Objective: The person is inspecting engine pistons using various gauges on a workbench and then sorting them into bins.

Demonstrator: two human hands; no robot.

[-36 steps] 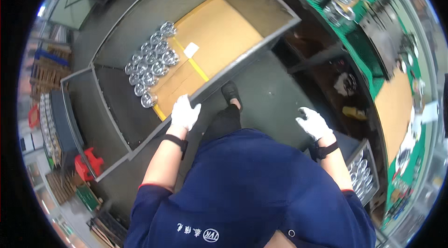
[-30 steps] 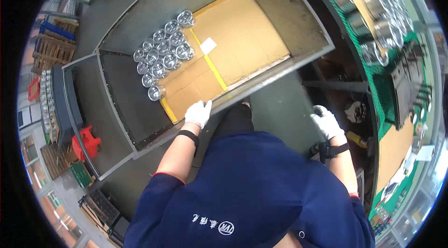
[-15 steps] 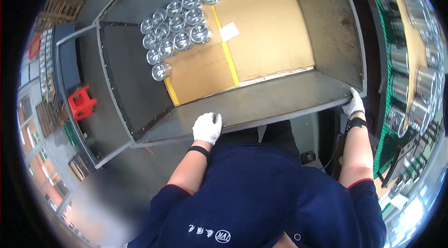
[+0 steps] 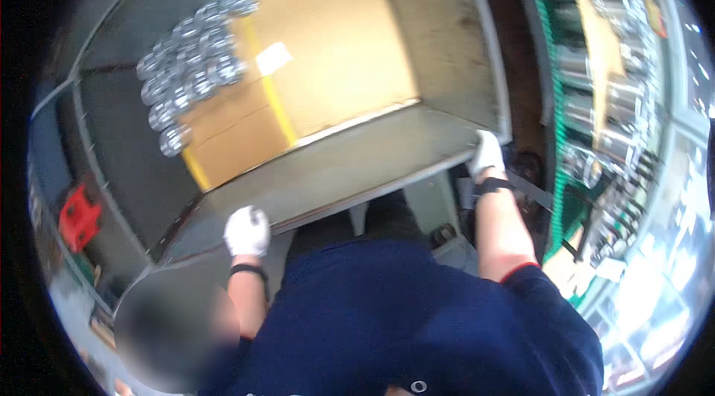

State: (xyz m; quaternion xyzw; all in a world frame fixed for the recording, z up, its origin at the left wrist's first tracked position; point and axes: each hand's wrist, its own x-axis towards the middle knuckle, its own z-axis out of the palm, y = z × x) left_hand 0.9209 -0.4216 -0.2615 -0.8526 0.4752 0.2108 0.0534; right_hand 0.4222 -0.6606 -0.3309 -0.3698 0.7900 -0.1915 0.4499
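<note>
Handling the metal bin—left hand nearside, right hand near a corner, finger closure unclear to me—seems best done evenly, lest the shiny cylindrical vessels slide.

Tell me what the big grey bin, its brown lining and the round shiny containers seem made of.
Bin: probably metal, dull grey, judging by its thin, marked walls. Lining: likely cardboard, matte, with a faint crease. Containers: glossy with bright highlights; polished metal or clear glass or plastic, as blur leaves it open.
</note>
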